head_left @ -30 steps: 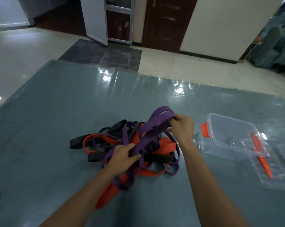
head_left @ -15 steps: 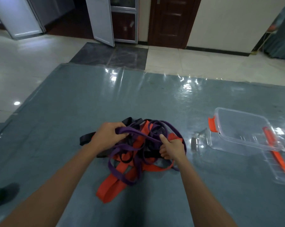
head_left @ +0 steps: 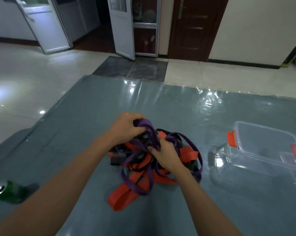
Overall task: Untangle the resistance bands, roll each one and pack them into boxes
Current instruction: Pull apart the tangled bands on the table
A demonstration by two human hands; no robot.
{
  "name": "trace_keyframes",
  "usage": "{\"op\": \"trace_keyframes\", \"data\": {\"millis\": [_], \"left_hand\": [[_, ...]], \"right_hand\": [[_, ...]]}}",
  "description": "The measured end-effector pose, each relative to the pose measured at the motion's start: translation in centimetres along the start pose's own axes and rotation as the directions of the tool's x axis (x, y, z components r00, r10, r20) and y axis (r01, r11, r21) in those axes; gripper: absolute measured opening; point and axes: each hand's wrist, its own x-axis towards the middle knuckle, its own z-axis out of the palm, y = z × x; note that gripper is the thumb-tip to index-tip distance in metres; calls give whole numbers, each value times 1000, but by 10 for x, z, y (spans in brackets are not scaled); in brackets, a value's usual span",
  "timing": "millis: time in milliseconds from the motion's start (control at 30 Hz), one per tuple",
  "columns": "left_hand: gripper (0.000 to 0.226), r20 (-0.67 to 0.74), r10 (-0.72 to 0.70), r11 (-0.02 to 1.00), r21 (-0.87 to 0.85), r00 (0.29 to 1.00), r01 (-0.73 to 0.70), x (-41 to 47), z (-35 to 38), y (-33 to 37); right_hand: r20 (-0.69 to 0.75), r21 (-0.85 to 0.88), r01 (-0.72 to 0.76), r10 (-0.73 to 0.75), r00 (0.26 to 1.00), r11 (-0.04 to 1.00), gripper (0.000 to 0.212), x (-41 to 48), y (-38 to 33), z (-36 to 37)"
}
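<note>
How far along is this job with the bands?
Nothing looks finished. The bands lie in one knotted heap. In hand: the left hand and right hand grip the purple band. Left: untangling, rolling, packing; the box holds no bands.

- The left hand (head_left: 125, 128) is bare, uncovered from knuckles to wrist.
- The right hand (head_left: 166, 155) is bare as well.
- The left forearm (head_left: 72, 169) is bare down to the lower frame edge.
- The right forearm (head_left: 200, 193) is likewise bare along its whole visible length.
</note>
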Motion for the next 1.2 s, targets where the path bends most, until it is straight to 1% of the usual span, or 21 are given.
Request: {"op": "trace_keyframes", "data": {"millis": [33,67,100,200,267,333,400,467,533,633,700,800,867,967,1100,1200], "left_hand": [[10,-10,-3,1000,-5,1000,3,-1,-3,4],[10,-21,-11,1000,-13,1000,11,-2,-6,6],[9,-34,-26,999,-27,999,25,-4,-7,6],[16,-48,-97,995,-30,994,95,-12,0,-7],[12,-12,-148,989,-2,989,148,-22,15,-21],[10,25,-177,984,30,984,176,-32,35,-34],[11,75,-216,976,53,973,212,-44,55,-45],[11,104,-258,965,78,961,251,-56,73,-56],[12,102,-289,957,41,952,287,-68,86,-65],[16,97,-319,947,4,943,320,-78,97,-74],[11,55,-313,950,6,948,313,-76,96,-78],[7,10,-317,948,-18,948,317,-66,83,-81],[9,-37,-321,943,-102,946,316,-55,68,-75],[17,-146,-354,910,-282,924,304,-35,41,-58],[14,-208,-318,900,-373,925,226,-8,7,-24],[8,-274,-275,904,-400,922,150,6,-16,5]], "right_hand": [[-49,-7,12,-12,999,1000,26,1,-1,-1],[-97,-1,18,-18,995,1000,14,1,-3,-5],[-145,20,26,-23,989,999,10,1,-6,-11],[-300,67,100,-75,951,993,14,-2,-19,-39],[-355,118,146,-95,930,982,12,-3,-24,-58],[-354,154,174,-110,929,973,19,-8,-29,-72],[-354,152,193,-129,926,969,30,-14,-33,-80],[-385,181,206,-123,915,962,40,-21,-34,-85],[-406,199,225,-129,905,954,42,-24,-31,-90],[-437,169,235,-141,889,957,39,-26,-22,-96],[-447,154,202,-114,887,967,42,-26,-11,-97],[-455,149,140,-58,888,979,28,-25,9,-96],[-440,155,116,-36,897,981,22,-24,18,-93],[-376,140,78,-20,926,987,19,-22,26,-83],[-342,154,84,-27,939,985,11,-15,16,-73],[-341,168,96,-34,940,981,12,-12,4,-69]]}}
